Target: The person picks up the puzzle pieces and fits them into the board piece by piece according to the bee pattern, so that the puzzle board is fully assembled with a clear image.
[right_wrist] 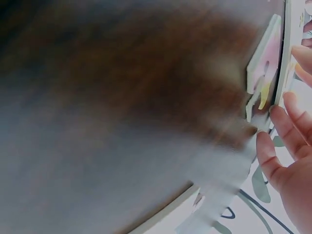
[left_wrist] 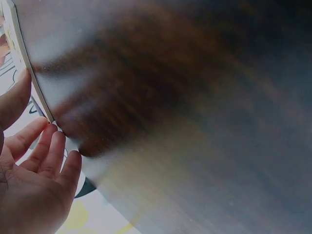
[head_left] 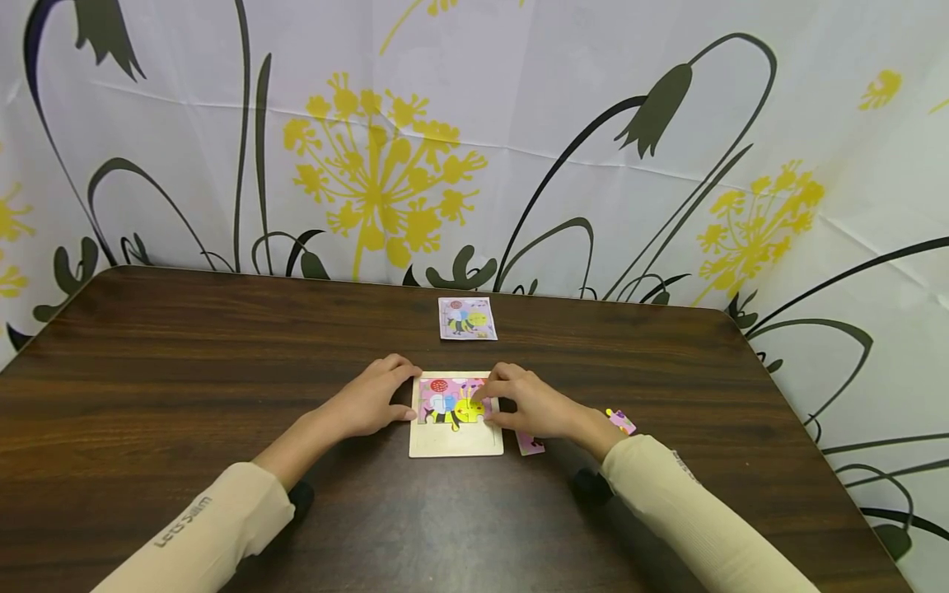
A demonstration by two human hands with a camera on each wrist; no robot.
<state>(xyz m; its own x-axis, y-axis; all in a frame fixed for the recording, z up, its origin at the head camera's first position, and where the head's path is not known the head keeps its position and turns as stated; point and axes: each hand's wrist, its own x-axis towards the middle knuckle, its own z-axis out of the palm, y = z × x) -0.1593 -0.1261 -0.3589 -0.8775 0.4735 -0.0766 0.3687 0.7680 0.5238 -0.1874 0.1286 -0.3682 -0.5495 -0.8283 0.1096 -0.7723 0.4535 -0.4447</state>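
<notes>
Fingers of the right hand (head_left: 535,405) were curled down onto the right edge of the puzzle tray (head_left: 454,445), their tips on the assembled bee picture (head_left: 452,402) just left of the knuckles, near the frame's lower centre. Whether they pinched a piece could not be told. The left hand (head_left: 368,399) lay relaxed against the tray's left edge, thumb at the upper corner, bracing it. Both hands were touching the tray; the right was nearer the loose pieces, one pink piece (head_left: 530,445) just below its wrist and another piece (head_left: 621,422) further right. A reference card (head_left: 467,319) lay well above the tray on the table (head_left: 185,371).

Left wrist view: straightened fingers (left_wrist: 53,151) at lower left met the tray's thin edge (left_wrist: 29,68), which ran diagonally down the left side.

Right wrist view: blurred; extended fingers (right_wrist: 287,131) at the right faced a loose jigsaw piece (right_wrist: 263,58) lying beside the tray rim in the upper right.
</notes>
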